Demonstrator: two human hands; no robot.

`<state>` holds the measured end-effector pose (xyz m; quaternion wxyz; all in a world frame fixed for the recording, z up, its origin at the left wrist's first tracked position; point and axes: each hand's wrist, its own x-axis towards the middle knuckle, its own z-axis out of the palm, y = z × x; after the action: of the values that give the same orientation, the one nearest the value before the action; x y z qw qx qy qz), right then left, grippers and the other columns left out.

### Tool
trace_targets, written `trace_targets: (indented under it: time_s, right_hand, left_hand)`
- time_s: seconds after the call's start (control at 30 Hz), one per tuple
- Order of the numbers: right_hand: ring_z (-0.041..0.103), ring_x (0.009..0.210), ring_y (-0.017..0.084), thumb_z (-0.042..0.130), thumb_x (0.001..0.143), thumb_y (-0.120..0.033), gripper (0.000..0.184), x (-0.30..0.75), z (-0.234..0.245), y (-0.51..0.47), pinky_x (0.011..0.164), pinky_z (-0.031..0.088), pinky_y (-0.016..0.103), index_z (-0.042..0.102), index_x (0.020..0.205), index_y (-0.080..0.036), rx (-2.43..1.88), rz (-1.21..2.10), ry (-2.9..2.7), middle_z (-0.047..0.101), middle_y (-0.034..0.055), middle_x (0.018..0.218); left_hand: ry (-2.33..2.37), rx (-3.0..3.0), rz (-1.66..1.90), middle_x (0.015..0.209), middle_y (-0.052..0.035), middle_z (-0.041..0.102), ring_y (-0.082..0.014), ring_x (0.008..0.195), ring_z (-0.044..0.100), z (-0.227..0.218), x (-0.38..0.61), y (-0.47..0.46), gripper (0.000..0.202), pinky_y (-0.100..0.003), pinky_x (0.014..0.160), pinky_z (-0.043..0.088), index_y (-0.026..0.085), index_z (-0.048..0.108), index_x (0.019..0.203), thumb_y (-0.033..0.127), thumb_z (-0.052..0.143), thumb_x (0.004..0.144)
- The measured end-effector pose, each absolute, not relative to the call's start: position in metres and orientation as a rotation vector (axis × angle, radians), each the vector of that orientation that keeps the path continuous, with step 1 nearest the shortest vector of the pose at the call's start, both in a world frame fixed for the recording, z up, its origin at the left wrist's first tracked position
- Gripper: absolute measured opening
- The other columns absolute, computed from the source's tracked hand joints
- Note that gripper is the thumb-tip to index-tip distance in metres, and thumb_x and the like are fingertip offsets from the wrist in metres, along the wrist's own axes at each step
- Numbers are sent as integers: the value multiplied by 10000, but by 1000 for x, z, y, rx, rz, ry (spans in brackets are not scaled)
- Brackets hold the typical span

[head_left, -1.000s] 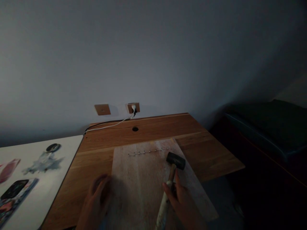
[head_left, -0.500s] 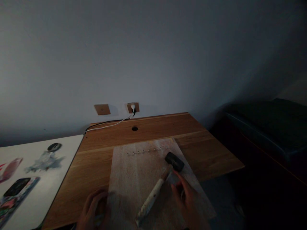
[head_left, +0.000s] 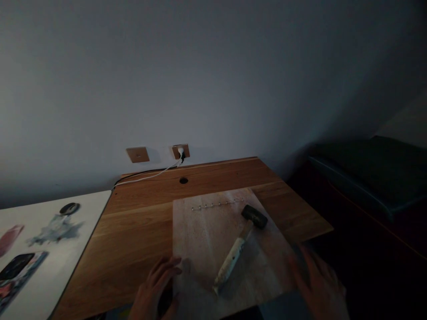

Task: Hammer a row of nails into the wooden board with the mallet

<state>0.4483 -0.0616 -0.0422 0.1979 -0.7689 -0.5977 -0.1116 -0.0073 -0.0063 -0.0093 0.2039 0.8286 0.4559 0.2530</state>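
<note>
The left hand (head_left: 155, 282) curls at one edge of the board (head_left: 196, 242) and the right hand (head_left: 318, 284), blurred, at the other, whether gripping I cannot tell; level, even pressure from both should keep the hammer (head_left: 232, 256) lying between them from sliding.

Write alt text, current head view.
A hammer lies on a pale board with a row of small nails, on a wooden table. The left hand touches the board's left edge; the right hand is by its right edge.
</note>
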Motion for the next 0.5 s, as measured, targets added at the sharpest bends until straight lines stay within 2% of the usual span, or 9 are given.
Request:
trace_targets:
  time_s: [0.1, 0.2, 0.5]
  right_hand:
    - [529, 1219, 440, 392, 931, -391, 494, 473, -46, -73, 880, 482, 641, 610, 1351, -250, -2187, -419, -1616, 589, 198, 1338]
    - [490, 1261, 462, 390, 928, -401, 521, 492, -54, -80, 921, 458, 666, 597, 1376, -233, -2193, -456, -1562, 545, 217, 1372]
    - [471, 1339, 443, 300, 948, -600, 706, 518, -79, -69, 1018, 439, 648, 468, 1483, -171, -2154, -178, -1351, 524, 240, 1433]
  left_hand:
    - [1194, 2360, 661, 1496, -54, 542, -345, 1401, 475, -10, 30, 2, 571, -543, 1067, 531, 356, 573, 1323, 172, 644, 787]
    - [1038, 2385, 592, 1548, -79, 465, -369, 1431, 420, -4, 65, 12, 592, -570, 1071, 516, 334, 576, 1302, 162, 677, 745]
    - [840, 2246, 477, 1583, -139, 330, -338, 1461, 361, 20, 152, 44, 495, -504, 1169, 399, 237, 596, 1251, 199, 723, 774]
